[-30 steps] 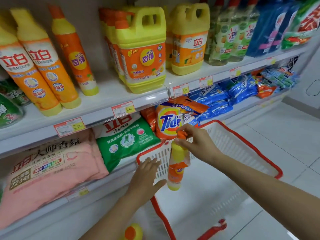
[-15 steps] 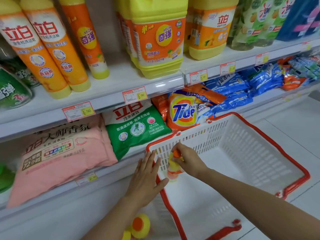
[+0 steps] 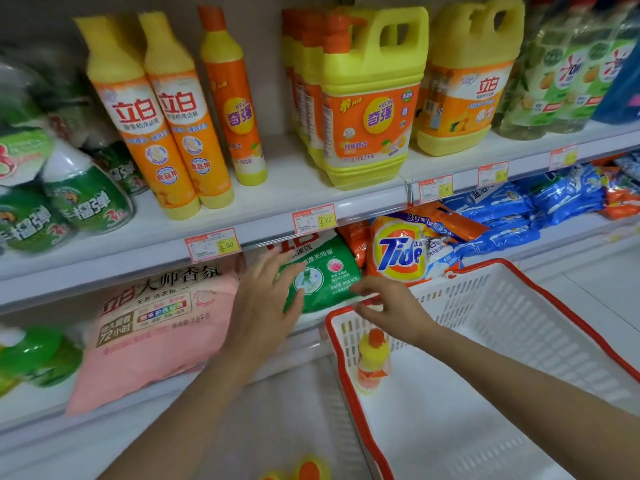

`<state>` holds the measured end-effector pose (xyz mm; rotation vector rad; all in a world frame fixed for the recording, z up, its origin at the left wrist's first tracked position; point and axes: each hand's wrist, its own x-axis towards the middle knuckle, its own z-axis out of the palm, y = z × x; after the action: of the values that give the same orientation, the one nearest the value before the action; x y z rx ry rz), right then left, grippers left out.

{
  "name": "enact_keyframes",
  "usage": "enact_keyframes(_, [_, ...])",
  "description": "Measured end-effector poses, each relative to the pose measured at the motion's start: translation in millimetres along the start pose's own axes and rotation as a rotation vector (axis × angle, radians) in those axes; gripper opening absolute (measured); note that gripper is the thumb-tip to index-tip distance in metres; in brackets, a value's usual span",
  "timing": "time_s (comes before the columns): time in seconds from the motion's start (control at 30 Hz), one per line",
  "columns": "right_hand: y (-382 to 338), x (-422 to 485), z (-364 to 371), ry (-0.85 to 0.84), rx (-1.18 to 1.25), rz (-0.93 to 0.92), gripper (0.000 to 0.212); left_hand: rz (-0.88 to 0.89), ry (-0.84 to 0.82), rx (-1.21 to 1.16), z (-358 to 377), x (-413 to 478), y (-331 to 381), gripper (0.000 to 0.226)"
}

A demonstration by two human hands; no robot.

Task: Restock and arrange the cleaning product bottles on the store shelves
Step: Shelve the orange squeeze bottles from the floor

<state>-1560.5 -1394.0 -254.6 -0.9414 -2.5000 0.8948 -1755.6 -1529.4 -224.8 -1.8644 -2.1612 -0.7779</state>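
Observation:
A small yellow-and-orange bottle (image 3: 373, 360) stands upright in the near left corner of the white basket (image 3: 519, 313) with a red rim. My right hand (image 3: 391, 308) hovers just above the bottle with relaxed fingers and holds nothing. My left hand (image 3: 266, 299) is spread flat in front of the green detergent bag (image 3: 329, 271) on the lower shelf, empty. On the upper shelf stand two tall orange bottles (image 3: 156, 133), a slimmer orange bottle (image 3: 235, 105) and yellow jugs (image 3: 370, 109).
A pink bag (image 3: 156, 327) lies on the lower shelf at left, a Tide bag (image 3: 401, 251) and blue packs (image 3: 512, 209) at right. Green bottles (image 3: 79, 195) stand at far left. More bottle caps (image 3: 304, 469) show on the floor below my left arm.
My right hand lowered the small bottle into the basket corner and let go of it. My left hand left the basket rim and rose toward the green bag.

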Motion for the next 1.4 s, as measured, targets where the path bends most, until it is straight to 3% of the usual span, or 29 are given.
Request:
enact_keyframes(0.1, [-59.5,36.7,-28.9,0.174,0.221,-0.148,0.014,-0.036,0.165,0.099,-35.7,27.2,-24.9,0.043])
enact_keyframes(0.23, [-130.9,95.1,-49.3,0.3,0.396,-0.265,0.018,-0.089,0.072,0.212,-54.2,38.9,-54.6,0.059])
enact_keyframes(0.47, [-174.8,199.6,-42.4,0.206,0.457,-0.118,0.07,-0.065,-0.006,0.271,-52.7,38.9,-68.5,0.078])
enact_keyframes(0.57, [-187.8,221.3,-35.7,0.15,0.596,-0.056,0.067,-0.069,-0.004,0.264,-51.7,39.0,-71.7,0.082])
enact_keyframes(0.77, [-189.3,225.3,-27.9,0.309,0.578,-0.035,0.052,-0.048,-0.017,0.199,-54.5,36.7,-76.8,0.077])
enact_keyframes(0.93, [-179.4,202.1,-38.5,0.463,0.631,0.0,0.042,-0.079,0.021,0.007,-64.1,37.0,-71.7,0.063])
enact_keyframes(1.13, [-179.6,144.0,-61.9,0.337,0.687,0.033,0.073,-0.262,0.281,-0.52,-92.8,43.2,-30.7,0.052])
enact_keyframes(1.27, [-181.3,90.4,-54.4,0.209,0.685,0.019,0.054,-0.51,0.154,-0.787,-104.9,41.3,8.3,0.073])
enact_keyframes(1.33, [-181.0,68.2,-49.5,0.145,0.666,0.009,0.057,-0.524,0.145,-0.725,-103.1,32.2,16.0,0.062])
enact_keyframes(1.4, [-177.6,51.0,-49.3,0.092,0.684,0.011,0.062,-0.513,0.116,-0.822,-102.9,18.3,19.9,0.053])
